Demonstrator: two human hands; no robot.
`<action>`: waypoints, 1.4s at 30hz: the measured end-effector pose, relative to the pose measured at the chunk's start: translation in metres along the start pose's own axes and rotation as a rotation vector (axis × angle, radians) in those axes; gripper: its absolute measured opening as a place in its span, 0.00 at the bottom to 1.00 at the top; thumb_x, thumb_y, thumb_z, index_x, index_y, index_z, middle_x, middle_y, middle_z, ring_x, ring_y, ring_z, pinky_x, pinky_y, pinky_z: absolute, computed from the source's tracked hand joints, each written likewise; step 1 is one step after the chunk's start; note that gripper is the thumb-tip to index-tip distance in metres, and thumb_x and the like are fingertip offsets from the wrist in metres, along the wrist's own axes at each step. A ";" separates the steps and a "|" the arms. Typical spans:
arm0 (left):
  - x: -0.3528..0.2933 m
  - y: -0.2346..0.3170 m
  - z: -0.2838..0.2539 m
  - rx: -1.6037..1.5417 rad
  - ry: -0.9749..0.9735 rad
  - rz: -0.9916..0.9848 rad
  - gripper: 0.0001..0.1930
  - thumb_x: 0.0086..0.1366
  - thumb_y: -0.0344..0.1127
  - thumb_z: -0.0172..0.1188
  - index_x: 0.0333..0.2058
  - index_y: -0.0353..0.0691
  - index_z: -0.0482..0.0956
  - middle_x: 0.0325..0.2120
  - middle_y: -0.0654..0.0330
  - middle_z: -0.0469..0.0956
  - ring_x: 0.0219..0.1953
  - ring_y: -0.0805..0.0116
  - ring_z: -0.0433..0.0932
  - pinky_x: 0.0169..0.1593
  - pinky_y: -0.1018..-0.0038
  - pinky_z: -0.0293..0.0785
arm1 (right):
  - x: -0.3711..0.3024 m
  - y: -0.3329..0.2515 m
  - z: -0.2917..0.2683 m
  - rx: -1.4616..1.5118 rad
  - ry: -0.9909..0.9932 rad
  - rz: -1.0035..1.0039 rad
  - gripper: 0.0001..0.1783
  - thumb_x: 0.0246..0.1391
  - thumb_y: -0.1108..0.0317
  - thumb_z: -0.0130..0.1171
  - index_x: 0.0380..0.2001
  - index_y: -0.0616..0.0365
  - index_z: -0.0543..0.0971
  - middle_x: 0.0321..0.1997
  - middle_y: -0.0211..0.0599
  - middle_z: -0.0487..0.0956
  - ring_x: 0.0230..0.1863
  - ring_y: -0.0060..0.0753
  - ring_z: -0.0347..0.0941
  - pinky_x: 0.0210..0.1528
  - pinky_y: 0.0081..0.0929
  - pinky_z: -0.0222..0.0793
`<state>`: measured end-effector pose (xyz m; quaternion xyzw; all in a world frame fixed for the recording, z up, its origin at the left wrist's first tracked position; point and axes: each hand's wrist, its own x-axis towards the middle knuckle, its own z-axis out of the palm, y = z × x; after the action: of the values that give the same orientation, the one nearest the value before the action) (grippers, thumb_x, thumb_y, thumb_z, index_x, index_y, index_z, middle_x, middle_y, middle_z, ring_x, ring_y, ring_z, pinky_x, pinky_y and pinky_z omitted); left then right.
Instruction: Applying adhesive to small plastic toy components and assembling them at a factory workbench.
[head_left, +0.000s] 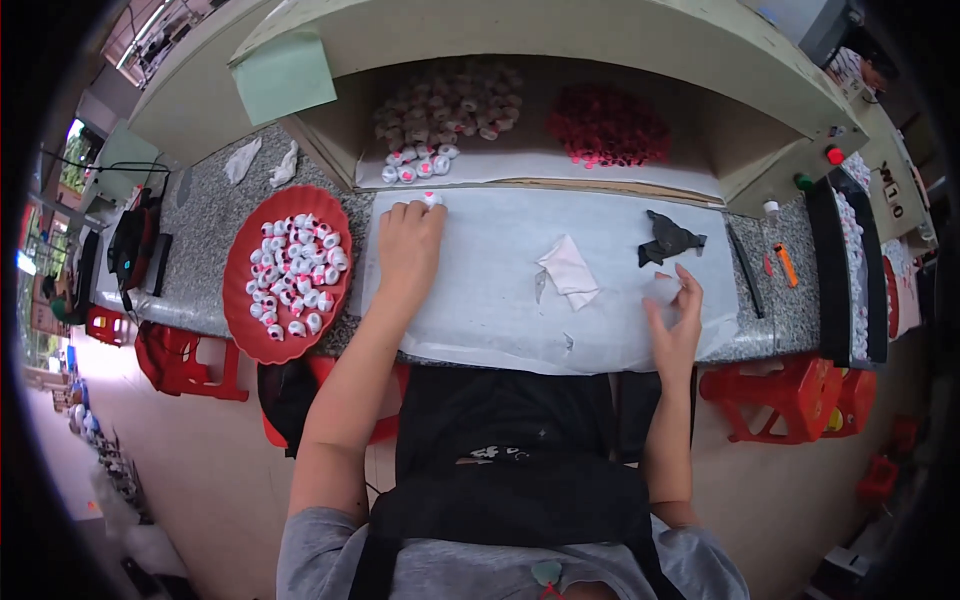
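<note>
My left hand point(410, 245) reaches to the far left edge of the white sheet point(470, 290), its fingers bent together around a small white rounded piece point(432, 199) with a pink mark, partly hidden. Over the right part of the sheet, my right hand point(682, 325) has thumb and fingers apart and holds nothing I can make out. Near its fingertips lies a crumpled black cloth point(668, 238). A folded white cloth point(568, 272) rests mid-sheet. Left of my left arm, a red scalloped tray point(245, 300) carries many similar white pieces point(296, 265) with red and dark marks.
Under the shelf lie a heap of white pieces point(445, 110) and a pile of red pieces point(610, 125). To the right are a dark stick point(745, 270), an orange-handled tool point(785, 265) and a black bin point(830, 290). Red stools point(775, 395) stand below the bench.
</note>
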<state>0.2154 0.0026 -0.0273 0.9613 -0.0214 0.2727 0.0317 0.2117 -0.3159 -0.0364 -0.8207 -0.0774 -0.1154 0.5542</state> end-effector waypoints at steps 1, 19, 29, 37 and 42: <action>0.003 0.006 0.000 -0.061 0.004 -0.007 0.13 0.41 0.26 0.57 0.30 0.40 0.72 0.26 0.57 0.70 0.32 0.62 0.67 0.36 0.73 0.61 | 0.000 0.011 -0.003 -0.013 -0.023 0.076 0.26 0.41 0.76 0.51 0.47 0.63 0.57 0.42 0.44 0.68 0.44 0.32 0.63 0.46 0.23 0.56; -0.052 0.082 -0.037 -1.807 -0.087 -0.595 0.11 0.51 0.21 0.50 0.36 0.31 0.68 0.37 0.51 0.68 0.36 0.67 0.70 0.42 0.72 0.69 | -0.013 -0.070 0.054 1.167 0.010 0.122 0.20 0.39 0.67 0.58 0.36 0.56 0.61 0.36 0.34 0.61 0.32 0.24 0.58 0.39 0.20 0.58; -0.055 0.084 -0.040 -1.935 -0.111 -0.649 0.17 0.50 0.22 0.52 0.40 0.31 0.62 0.39 0.49 0.67 0.40 0.66 0.70 0.43 0.71 0.68 | -0.027 -0.076 0.070 0.563 -0.005 -0.414 0.22 0.37 0.56 0.61 0.29 0.54 0.62 0.27 0.33 0.63 0.21 0.21 0.58 0.23 0.17 0.58; -0.056 0.083 -0.040 -1.969 -0.108 -0.648 0.17 0.50 0.21 0.51 0.41 0.31 0.62 0.39 0.49 0.67 0.39 0.66 0.70 0.44 0.71 0.68 | -0.027 -0.077 0.073 0.540 -0.009 -0.474 0.23 0.34 0.57 0.63 0.28 0.54 0.62 0.26 0.32 0.64 0.21 0.21 0.60 0.21 0.16 0.58; -0.057 0.083 -0.042 -1.988 -0.117 -0.662 0.17 0.50 0.21 0.51 0.41 0.31 0.62 0.39 0.49 0.67 0.39 0.66 0.70 0.43 0.71 0.69 | -0.028 -0.079 0.074 0.529 -0.002 -0.485 0.23 0.34 0.57 0.63 0.27 0.54 0.62 0.26 0.32 0.64 0.20 0.20 0.59 0.20 0.15 0.58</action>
<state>0.1404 -0.0755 -0.0173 0.4718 0.0269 0.0632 0.8790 0.1720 -0.2176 -0.0009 -0.6066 -0.2977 -0.2187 0.7040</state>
